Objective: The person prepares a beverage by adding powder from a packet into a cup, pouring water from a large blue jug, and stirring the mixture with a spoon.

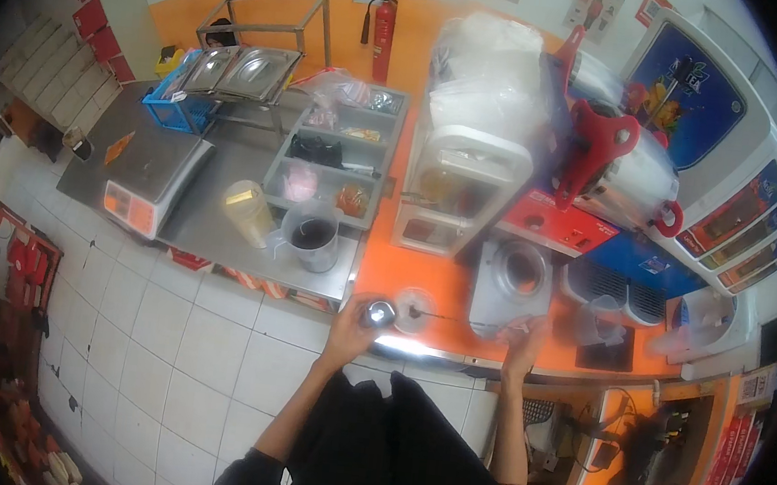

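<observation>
My left hand point(354, 334) is closed around a small container with a shiny metallic top point(379, 314), at the front edge of the orange counter. Right beside it stands a clear plastic cup point(415, 311) with something dark inside. My right hand point(525, 343) holds the end of a long thin utensil point(455, 319), whose far end reaches into the cup. Whether that end is a spoon cannot be made out. Behind the cup, a cup sealing machine point(514, 283) has a round metal opening.
On the steel table to the left are a clear jug of dark liquid point(312, 235), a plastic container point(249, 211), a digital scale point(156, 181) and a grey divided tray point(276, 170). A white rack point(432, 229) stands behind; a drink dispenser point(700, 139) is at the right.
</observation>
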Motion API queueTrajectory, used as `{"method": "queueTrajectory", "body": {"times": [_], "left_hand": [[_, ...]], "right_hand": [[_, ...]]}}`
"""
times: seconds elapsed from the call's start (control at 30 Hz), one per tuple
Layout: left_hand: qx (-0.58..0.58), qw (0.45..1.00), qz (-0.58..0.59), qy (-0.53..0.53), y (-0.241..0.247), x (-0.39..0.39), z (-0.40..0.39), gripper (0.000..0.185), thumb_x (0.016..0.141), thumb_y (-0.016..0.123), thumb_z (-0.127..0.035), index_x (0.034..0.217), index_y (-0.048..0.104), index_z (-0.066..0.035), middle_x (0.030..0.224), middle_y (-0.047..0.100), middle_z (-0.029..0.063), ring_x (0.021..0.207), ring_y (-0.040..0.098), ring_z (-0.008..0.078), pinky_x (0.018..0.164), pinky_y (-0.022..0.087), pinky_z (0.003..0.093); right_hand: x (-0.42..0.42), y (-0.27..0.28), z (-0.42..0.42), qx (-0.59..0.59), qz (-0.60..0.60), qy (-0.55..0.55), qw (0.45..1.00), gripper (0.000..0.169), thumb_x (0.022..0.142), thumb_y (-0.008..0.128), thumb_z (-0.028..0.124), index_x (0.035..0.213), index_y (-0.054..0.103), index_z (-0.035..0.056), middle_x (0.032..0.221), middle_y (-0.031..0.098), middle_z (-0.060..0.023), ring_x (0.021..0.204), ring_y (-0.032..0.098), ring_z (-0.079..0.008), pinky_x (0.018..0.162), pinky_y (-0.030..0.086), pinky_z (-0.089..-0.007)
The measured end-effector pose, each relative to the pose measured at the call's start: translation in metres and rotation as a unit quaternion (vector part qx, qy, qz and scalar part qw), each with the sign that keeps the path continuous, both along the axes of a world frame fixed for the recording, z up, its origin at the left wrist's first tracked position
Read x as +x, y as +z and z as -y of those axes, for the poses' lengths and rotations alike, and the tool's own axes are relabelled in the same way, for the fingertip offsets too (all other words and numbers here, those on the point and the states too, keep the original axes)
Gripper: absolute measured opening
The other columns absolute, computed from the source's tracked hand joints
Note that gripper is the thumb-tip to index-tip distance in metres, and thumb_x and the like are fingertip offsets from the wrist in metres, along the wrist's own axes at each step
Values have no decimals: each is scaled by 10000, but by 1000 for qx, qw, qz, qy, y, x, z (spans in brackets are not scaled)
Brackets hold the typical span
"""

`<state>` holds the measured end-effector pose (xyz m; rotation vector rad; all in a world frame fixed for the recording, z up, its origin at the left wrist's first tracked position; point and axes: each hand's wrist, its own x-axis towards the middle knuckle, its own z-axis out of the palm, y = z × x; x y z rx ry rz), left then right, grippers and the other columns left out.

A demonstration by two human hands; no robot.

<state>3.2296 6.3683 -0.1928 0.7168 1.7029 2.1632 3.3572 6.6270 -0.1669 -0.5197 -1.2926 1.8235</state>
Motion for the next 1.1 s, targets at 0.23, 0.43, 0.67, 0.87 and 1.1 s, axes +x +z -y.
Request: {"method": "queueTrajectory", "body": {"times": [0.23, 0.43, 0.67, 0.87, 1.1], "left_hand": [[15, 1000, 9, -9, -6, -1, -5, 576, 669, 696, 104, 1157, 411, -4, 1134, 526, 125, 1089, 522, 209, 939, 440, 321], [-10, 999, 36, -11, -7, -2, -7, 637, 634, 749, 86, 1152, 393, -17, 1147, 510, 125, 1111, 504, 201, 958, 429, 312], [7, 999, 50, -15, 2, 0, -12, 630, 631, 750, 88, 1144, 399, -19, 1151, 508, 122, 1111, 505, 205, 961, 428, 313], [-21, 1000, 17, -5, -6, -1, -12, 635, 630, 750, 85, 1149, 400, -21, 1147, 508, 120, 1121, 495, 197, 971, 415, 316], [-8, 1000, -7, 0, -1, -2, -14, 599, 655, 731, 81, 1153, 407, 2, 1123, 539, 134, 1081, 532, 215, 925, 448, 314]], "right_hand": [[1, 6, 5, 54, 49, -25, 997, 360, 957, 375, 433, 885, 408, 82, 719, 515, -85, 518, 536, -169, 432, 448, -258], [-8, 25, 12, 59, 8, 5, 998, 326, 981, 328, 378, 854, 312, 79, 699, 501, -125, 468, 531, -194, 396, 460, -263], [1, 14, 5, 65, -13, 40, 997, 342, 956, 372, 434, 869, 363, 103, 700, 501, -91, 520, 544, -193, 438, 450, -263], [3, 11, 3, 61, -7, 35, 998, 373, 973, 300, 437, 843, 306, 88, 714, 488, -122, 487, 532, -201, 450, 483, -272], [5, 10, -2, 46, 4, 39, 998, 371, 970, 313, 438, 855, 325, 86, 725, 487, -112, 513, 539, -197, 460, 489, -274]]}}
